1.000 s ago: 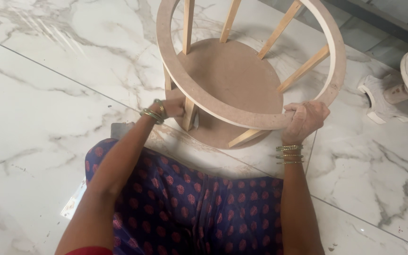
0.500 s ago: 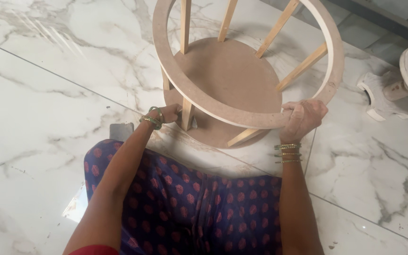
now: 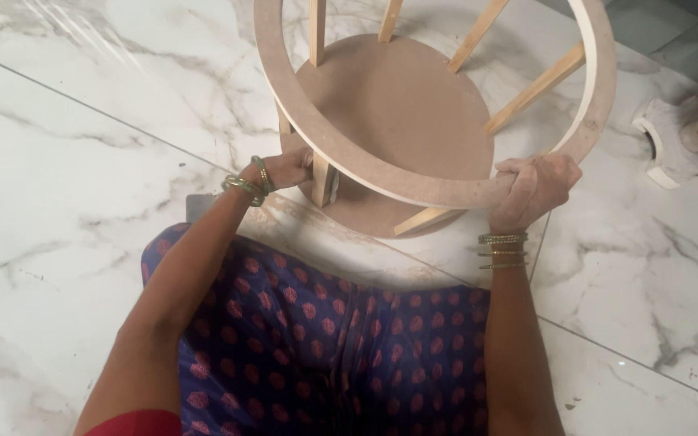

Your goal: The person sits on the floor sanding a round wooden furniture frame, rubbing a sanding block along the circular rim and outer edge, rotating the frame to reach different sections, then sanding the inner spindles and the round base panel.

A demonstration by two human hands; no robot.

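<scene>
Wrapped tight, right hand (image 3: 533, 187) grip clasps the wooden ring (image 3: 381, 173); left hand (image 3: 288, 168) pinches an upright slat (image 3: 320, 179).

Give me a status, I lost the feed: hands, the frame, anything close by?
Right hand gripping wooden ring. Left hand under the ring at an upright slat. Round base on marble floor. White object lies apart, right.

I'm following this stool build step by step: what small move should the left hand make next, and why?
Probably press the left hand firmer onto the wooden leg near the round base; the right hand already grips the ring, steadying the frame.
</scene>
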